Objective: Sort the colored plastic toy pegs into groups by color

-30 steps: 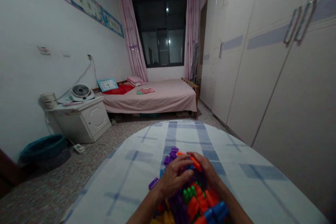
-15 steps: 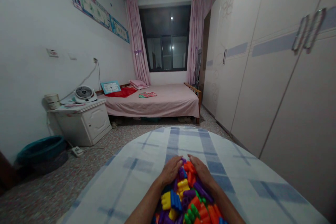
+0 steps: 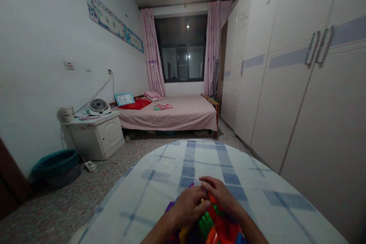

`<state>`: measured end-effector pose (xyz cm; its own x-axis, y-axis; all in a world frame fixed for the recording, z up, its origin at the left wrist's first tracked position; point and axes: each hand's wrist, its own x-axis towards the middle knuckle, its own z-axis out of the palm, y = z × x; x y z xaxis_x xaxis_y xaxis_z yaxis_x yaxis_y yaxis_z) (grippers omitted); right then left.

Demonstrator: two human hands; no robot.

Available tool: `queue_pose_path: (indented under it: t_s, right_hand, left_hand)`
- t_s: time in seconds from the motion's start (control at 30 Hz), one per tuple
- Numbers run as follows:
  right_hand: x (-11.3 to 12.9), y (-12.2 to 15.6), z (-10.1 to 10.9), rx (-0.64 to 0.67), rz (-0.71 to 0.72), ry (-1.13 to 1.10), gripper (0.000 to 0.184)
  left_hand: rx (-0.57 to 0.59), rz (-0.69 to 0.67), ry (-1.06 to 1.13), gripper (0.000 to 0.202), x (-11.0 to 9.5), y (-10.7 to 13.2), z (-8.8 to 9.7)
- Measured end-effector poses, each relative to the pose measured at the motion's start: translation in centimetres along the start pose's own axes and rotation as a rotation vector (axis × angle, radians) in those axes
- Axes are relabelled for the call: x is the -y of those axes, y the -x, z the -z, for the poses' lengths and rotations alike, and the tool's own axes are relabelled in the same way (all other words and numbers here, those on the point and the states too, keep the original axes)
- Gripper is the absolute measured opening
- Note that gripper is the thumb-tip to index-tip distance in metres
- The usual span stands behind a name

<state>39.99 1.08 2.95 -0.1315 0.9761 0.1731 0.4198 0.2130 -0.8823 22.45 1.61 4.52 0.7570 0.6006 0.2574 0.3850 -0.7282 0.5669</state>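
Note:
A heap of colourful plastic building blocks [image 3: 206, 224] in red, green, purple, yellow and blue lies at the near end of the table. Over the heap's left part rests my left hand [image 3: 191, 203], fingers stretched across the blocks and thumb pointing right. My right hand [image 3: 219, 193] curves over the far right side, its fingertips close to those of my left. Neither hand has a single block gripped that I can see. The hands and forearms cover much of the heap, and its near part runs out of the picture.
The blocks sit on a round-ended table [image 3: 160, 183] with a blue-and-white checked cloth. Beyond it stands a bed [image 3: 183, 114] with a pink sheet. At left are a white cabinet [image 3: 110, 137] bearing a fan [image 3: 99, 106], and a teal basin [image 3: 55, 160]. Wardrobes [image 3: 323, 122] line the right.
My left hand has moved from the heap's left edge to lie over its top. My right hand has turned inward over the far side. The view has tilted up slightly.

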Motion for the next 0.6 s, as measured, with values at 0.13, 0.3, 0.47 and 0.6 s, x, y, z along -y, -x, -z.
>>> queue_pose_path:
  t_s: [0.13, 0.3, 0.47, 0.6]
  right_hand:
    - [2.4, 3.7, -1.3, 0.035, 0.054, 0.123, 0.036]
    - [4.4, 8.0, 0.0, -0.063, 0.11, 0.235, 0.042]
    - [2.2, 14.7, 1.9, -0.099, 0.025, 0.313, 0.08]
    - [0.0, 19.3, 0.0, -0.052, -0.034, 0.358, 0.098]
  left_hand:
    - [-0.084, -0.093, -0.071, 0.026, -1.5, 4.3, -1.0]
    - [-0.276, -0.038, -0.167, 0.043, -0.2, 10.7, -1.1]
    - [-0.286, 0.27, -0.18, 0.092, 2.0, 16.9, -1.9]
    - [-0.259, 0.319, -0.061, 0.108, 1.2, 18.0, -4.0]
